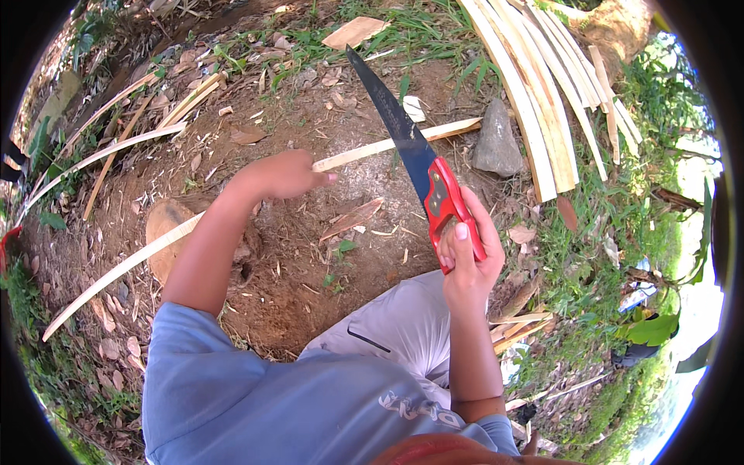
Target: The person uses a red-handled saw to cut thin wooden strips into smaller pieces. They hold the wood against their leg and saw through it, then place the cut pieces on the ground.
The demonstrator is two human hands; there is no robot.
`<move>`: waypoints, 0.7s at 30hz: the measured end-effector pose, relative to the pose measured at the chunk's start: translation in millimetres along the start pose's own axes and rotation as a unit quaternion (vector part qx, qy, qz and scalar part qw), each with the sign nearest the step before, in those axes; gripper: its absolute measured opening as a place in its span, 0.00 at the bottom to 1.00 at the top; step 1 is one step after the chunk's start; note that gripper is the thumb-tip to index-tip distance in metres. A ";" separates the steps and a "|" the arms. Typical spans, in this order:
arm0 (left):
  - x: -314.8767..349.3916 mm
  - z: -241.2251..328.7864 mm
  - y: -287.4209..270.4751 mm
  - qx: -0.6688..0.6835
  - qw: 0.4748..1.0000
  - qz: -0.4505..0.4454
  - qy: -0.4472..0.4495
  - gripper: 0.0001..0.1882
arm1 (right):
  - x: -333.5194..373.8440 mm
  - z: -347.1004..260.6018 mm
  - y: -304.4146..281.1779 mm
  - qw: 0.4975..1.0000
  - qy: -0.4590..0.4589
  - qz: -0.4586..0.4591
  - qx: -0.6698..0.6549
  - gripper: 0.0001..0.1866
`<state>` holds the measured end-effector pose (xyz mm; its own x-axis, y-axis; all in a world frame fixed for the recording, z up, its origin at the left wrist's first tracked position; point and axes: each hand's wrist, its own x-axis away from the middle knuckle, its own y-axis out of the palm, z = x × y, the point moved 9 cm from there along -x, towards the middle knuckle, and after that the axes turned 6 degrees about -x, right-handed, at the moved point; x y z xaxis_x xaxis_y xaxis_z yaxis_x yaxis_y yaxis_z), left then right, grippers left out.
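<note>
A long, thin wooden strip [128, 263] runs slantwise across the ground in front of me. My left hand [288, 174] is closed around its middle, with the thumb pointing right. In my right hand [474, 252] is a handsaw [442, 194], gripped by its red and grey handle. The dark blade points up and away to the left and crosses over the strip to the right of my left hand. I cannot tell whether the teeth touch the wood. Under the strip's left part is a cut stump [164, 232], partly hidden by my left forearm.
A grey stone [498, 139] sits by the strip's far end. Several pale planks [535, 101] lie at the upper right, and more strips [190, 101] at the upper left. A flat wood piece [355, 33] lies near the blade's tip. Leaves and chips litter the soil.
</note>
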<state>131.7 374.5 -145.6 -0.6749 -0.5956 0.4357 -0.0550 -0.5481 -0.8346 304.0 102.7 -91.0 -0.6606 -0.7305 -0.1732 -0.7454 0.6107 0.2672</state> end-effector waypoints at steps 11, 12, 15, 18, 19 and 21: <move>-2.7 14.0 -17.7 -0.068 0.987 0.101 0.109 0.34 | -64.7 43.7 43.4 1.000 0.001 -0.012 0.010 0.21; -4.6 14.9 -17.0 -0.066 0.989 0.086 0.098 0.33 | -67.6 45.2 44.1 1.000 -0.004 -0.011 0.017 0.21; -10.5 10.8 -15.1 -0.084 0.988 0.088 0.090 0.35 | -76.9 48.5 51.8 1.000 0.008 -0.013 0.004 0.21; -7.4 10.2 -13.4 -0.072 0.989 0.100 0.086 0.36 | -96.3 52.2 59.1 0.998 -0.010 -0.022 0.050 0.22; -6.9 10.6 -10.6 -0.058 0.990 0.102 0.075 0.35 | -100.1 54.4 60.2 0.997 -0.019 -0.026 0.071 0.22; -5.5 12.6 -11.5 -0.027 0.992 0.117 0.048 0.35 | -104.2 64.2 58.3 0.999 -0.004 -0.035 0.027 0.23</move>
<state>145.4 376.6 -134.2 -0.7408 -0.6428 0.1949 0.0751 -0.3677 -0.9269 323.6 234.0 -118.3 -0.6075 -0.7692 -0.1981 -0.7932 0.5744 0.2022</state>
